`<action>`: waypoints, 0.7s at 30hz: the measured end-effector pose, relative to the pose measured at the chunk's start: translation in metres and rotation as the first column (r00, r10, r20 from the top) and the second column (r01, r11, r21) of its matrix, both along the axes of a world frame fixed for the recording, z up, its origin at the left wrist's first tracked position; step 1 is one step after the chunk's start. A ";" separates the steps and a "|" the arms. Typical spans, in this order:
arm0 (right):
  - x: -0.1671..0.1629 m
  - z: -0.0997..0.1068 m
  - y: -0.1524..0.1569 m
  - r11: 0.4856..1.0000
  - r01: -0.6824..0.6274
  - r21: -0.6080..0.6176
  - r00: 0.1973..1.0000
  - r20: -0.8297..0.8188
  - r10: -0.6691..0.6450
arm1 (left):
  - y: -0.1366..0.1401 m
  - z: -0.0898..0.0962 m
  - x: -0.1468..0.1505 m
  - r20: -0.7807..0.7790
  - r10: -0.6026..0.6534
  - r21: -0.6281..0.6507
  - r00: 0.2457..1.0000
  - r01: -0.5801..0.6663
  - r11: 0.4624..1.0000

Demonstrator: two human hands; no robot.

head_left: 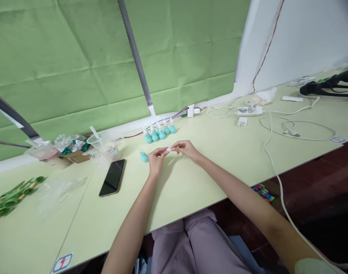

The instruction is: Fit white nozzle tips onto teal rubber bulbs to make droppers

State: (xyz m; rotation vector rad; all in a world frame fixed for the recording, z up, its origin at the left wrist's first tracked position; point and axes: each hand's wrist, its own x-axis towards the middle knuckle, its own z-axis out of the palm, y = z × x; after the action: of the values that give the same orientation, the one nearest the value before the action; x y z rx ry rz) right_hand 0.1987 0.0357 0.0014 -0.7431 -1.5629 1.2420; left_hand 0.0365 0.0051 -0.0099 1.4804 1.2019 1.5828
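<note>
My left hand and my right hand meet above the table, both pinching a small white piece between their fingertips. It looks like a cap or nozzle, but the fingers cover most of it. Just left of my left hand stands a small turquoise bottle with a rounded body; its top shows no long white tip. Behind the hands, several similar turquoise bottles with pointed white tips stand upright in a close group.
A black phone lies to the left. Two plastic drink cups and a cardboard box stand behind it. Green tube-like pieces lie far left. A white power strip and a long white cable are on the right.
</note>
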 end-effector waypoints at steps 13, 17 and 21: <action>-0.003 -0.005 -0.003 0.996 -0.010 -0.089 0.998 -0.065 0.004 | -0.003 0.002 0.001 0.011 0.025 0.019 1.000 -0.025 1.000; -0.005 -0.004 -0.003 0.999 0.035 -0.019 0.998 -0.060 -0.036 | -0.002 0.002 0.002 0.038 0.017 0.010 0.999 -0.017 1.000; -0.005 -0.004 -0.003 0.998 0.057 -0.012 0.996 -0.074 -0.058 | -0.003 0.002 0.003 0.020 0.010 0.032 1.000 -0.011 0.999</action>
State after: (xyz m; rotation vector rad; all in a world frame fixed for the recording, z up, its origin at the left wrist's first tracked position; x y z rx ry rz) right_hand 0.1937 0.0330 -0.0023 -0.7347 -1.4660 1.2223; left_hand 0.0397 0.0022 -0.0080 1.4774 1.1801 1.6271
